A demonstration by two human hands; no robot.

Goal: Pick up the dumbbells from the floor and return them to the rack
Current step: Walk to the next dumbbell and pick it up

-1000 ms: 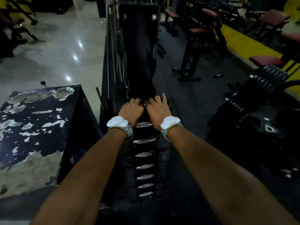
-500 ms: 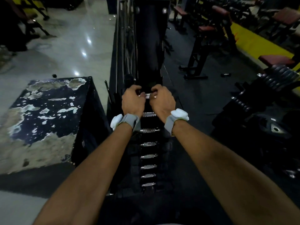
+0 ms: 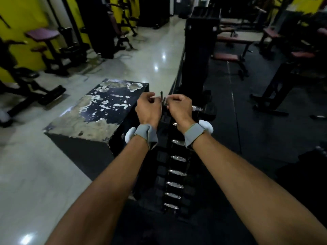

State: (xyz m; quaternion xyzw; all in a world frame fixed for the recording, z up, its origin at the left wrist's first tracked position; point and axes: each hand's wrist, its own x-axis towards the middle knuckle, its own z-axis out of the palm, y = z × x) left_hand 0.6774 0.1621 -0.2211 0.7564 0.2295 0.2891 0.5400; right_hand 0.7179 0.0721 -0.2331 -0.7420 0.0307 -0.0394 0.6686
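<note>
Both arms stretched forward over rack [image 3: 160, 161]; left hand [image 3: 148, 108] and right hand [image 3: 179, 107] side by side at 12 o'clock end of rack, fists curled, fingers [image 3: 174, 98] closed; both appear to grip handle of one dumbbell [image 3: 197, 108], chrome end showing at 3 o'clock of right hand; what left fingers hold is blurred; row of racked dumbbells [image 3: 177, 173] runs toward 6 o'clock, chrome handles crosswise; grey wristbands [image 3: 192, 132] on both wrists; peeling black box [image 3: 99, 110] at 9 o'clock of rack, just beside it.
</note>
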